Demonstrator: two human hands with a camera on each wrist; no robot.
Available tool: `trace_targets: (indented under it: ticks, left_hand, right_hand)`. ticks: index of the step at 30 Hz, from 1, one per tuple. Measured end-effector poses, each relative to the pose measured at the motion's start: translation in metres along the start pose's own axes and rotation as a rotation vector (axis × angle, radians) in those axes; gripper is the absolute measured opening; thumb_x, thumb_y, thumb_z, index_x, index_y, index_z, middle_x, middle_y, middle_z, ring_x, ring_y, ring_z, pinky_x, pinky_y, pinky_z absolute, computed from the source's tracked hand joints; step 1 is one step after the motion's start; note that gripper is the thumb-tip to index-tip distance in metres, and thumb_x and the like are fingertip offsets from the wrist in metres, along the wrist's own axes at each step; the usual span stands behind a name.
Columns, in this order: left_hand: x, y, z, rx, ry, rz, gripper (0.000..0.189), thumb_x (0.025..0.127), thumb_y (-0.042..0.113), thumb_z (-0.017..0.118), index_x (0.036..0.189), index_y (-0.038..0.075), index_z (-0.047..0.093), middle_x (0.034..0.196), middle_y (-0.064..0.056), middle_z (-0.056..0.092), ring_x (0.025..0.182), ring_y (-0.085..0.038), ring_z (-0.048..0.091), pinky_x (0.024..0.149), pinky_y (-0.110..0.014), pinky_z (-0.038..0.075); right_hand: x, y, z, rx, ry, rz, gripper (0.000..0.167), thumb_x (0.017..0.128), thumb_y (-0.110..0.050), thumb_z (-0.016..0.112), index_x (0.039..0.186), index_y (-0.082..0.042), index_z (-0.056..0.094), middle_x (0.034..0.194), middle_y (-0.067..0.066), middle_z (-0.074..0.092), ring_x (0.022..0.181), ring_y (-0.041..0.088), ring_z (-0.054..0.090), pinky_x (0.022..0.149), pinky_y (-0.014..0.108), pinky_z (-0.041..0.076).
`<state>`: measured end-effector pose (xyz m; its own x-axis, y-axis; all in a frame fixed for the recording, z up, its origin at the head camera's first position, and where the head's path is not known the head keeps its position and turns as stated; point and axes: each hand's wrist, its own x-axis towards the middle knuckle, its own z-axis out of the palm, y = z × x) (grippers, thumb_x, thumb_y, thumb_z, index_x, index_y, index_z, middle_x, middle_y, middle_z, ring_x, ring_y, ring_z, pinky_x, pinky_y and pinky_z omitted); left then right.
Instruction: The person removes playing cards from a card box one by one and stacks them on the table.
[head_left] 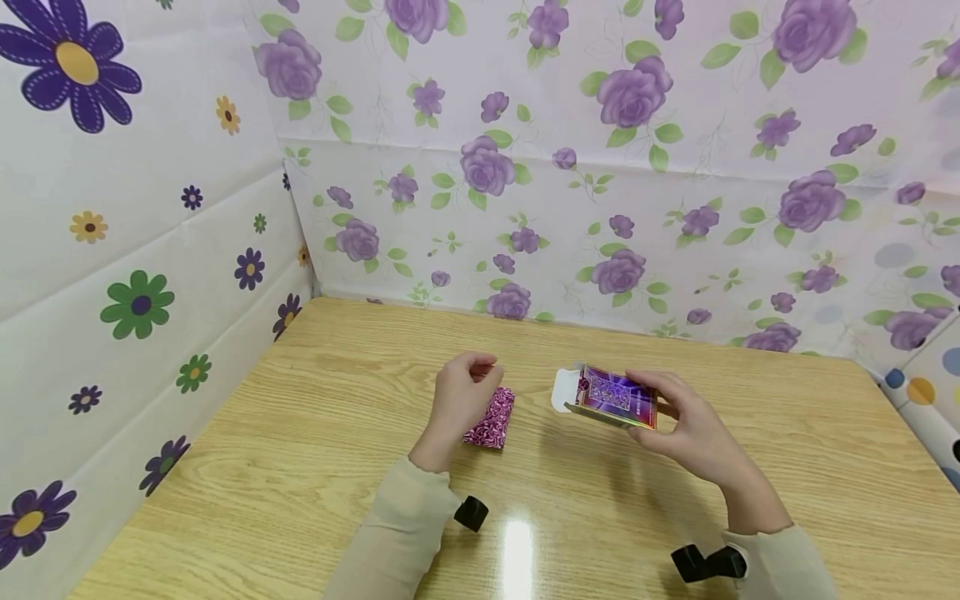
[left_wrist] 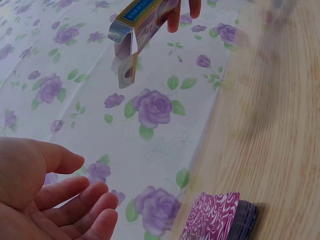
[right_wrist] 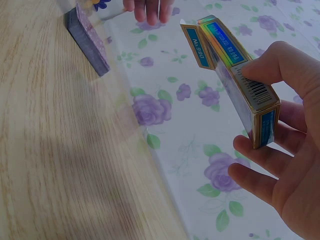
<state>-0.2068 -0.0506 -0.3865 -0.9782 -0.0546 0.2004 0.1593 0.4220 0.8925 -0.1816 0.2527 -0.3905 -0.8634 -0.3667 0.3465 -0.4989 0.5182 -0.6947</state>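
My right hand (head_left: 686, 429) grips a purple card box (head_left: 615, 397) by its right end, thumb on the barcode side in the right wrist view. The opposite end of the box has its flap (head_left: 566, 391) folded out, and the box is held above the table. A deck of playing cards (head_left: 492, 421) with pink swirled backs lies on the table, partly hidden behind my left hand (head_left: 461, 400) in the head view. Nothing is in the left hand; its fingers are loosely bent in the left wrist view, beside the deck (left_wrist: 212, 217).
The wooden table (head_left: 300, 500) meets a rose-patterned cloth wall (head_left: 540, 225) at the back. To the left stands another flowered wall (head_left: 187, 275), and a dotted cloth (head_left: 926, 392) hangs at the right edge. Black straps with small mounts (head_left: 471, 513) sit on both wrists.
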Motion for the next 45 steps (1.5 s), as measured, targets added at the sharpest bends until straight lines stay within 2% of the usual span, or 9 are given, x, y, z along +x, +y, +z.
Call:
trace_targets:
  ticks: [15, 26, 39, 45]
  left_hand:
    - [-0.005, 0.010, 0.000, -0.058, -0.062, -0.003, 0.024, 0.091, 0.018, 0.061, 0.109, 0.004, 0.066, 0.098, -0.010, 0.066, 0.089, -0.021, 0.061, 0.080, -0.033, 0.053]
    - [-0.008, 0.015, 0.002, -0.089, -0.082, 0.024, 0.023, 0.090, 0.016, 0.062, 0.108, 0.002, 0.066, 0.097, -0.011, 0.067, 0.087, -0.019, 0.060, 0.079, -0.031, 0.053]
    - [-0.011, 0.021, 0.005, -0.152, -0.123, 0.034, 0.022, 0.091, 0.014, 0.061, 0.107, -0.001, 0.066, 0.097, -0.013, 0.066, 0.082, -0.016, 0.058, 0.074, -0.024, 0.051]
    - [-0.014, 0.023, 0.007, -0.199, -0.157, 0.026, 0.021, 0.091, 0.014, 0.061, 0.107, 0.000, 0.067, 0.097, -0.013, 0.065, 0.079, -0.014, 0.057, 0.070, -0.024, 0.050]
  right_hand:
    - [0.000, 0.000, 0.000, -0.008, 0.003, -0.004, 0.066, 0.077, -0.002, 0.075, 0.137, -0.013, 0.048, 0.130, 0.003, 0.051, 0.113, -0.004, 0.045, 0.091, 0.011, 0.043]
    - [0.000, 0.000, 0.000, -0.019, 0.000, -0.006, 0.066, 0.078, -0.004, 0.075, 0.137, -0.015, 0.048, 0.131, 0.003, 0.051, 0.113, -0.003, 0.045, 0.091, 0.013, 0.043]
    - [0.000, -0.001, 0.000, -0.010, -0.001, -0.008, 0.065, 0.078, -0.003, 0.075, 0.137, -0.010, 0.048, 0.131, 0.004, 0.051, 0.113, -0.004, 0.045, 0.091, 0.009, 0.041]
    - [0.000, -0.002, 0.000, -0.009, -0.001, -0.005, 0.065, 0.078, -0.004, 0.074, 0.137, -0.014, 0.048, 0.131, 0.004, 0.051, 0.114, -0.003, 0.045, 0.091, 0.009, 0.041]
